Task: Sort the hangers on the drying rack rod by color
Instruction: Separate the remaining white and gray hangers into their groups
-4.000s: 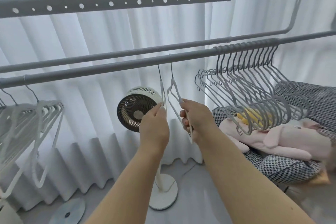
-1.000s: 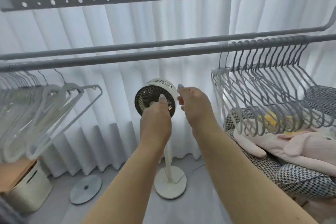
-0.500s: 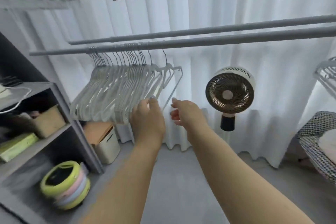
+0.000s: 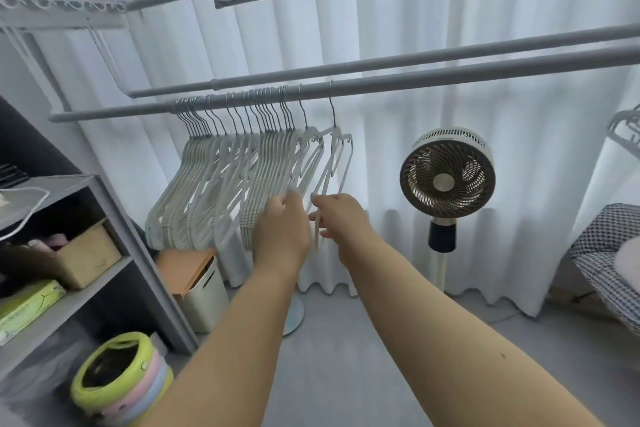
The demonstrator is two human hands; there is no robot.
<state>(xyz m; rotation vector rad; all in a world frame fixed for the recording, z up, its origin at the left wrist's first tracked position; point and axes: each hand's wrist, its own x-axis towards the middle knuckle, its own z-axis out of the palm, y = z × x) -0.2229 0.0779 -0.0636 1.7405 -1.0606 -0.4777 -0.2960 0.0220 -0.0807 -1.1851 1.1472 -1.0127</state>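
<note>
While both arms reached up toward the rack, the scene read as follows.

Rod: grey drying rack rod (image 4: 450, 77) ran left to right overhead, with a second, thinner rod just behind it.
White hangers: a tight bunch of white hangers (image 4: 221, 184) hung at the left part of the rod, hooks packed close together.
Separate hangers: two white hangers (image 4: 337, 156) hung just right of the bunch, slightly apart from it.
Left hand: left hand (image 4: 282, 230) was raised at the lower right edge of the bunch, fingertips touching the hangers there; whether it pinched one could not be told.
Right hand: right hand (image 4: 341, 218) had thumb and fingers curled, pinching the lower bar of the rightmost white hanger.
Grey hangers: a few grey hangers (image 4: 625, 128) showed at the far right edge, well apart from the white ones.
Fan: pedestal fan (image 4: 446, 180) stood by the white curtain (image 4: 415, 28), right of the hands.
Shelf: grey shelving unit (image 4: 114, 218) stood at left, holding a cardboard box (image 4: 86, 256).
Floor: lidded storage bin (image 4: 201, 291) sat below the bunch.
</note>
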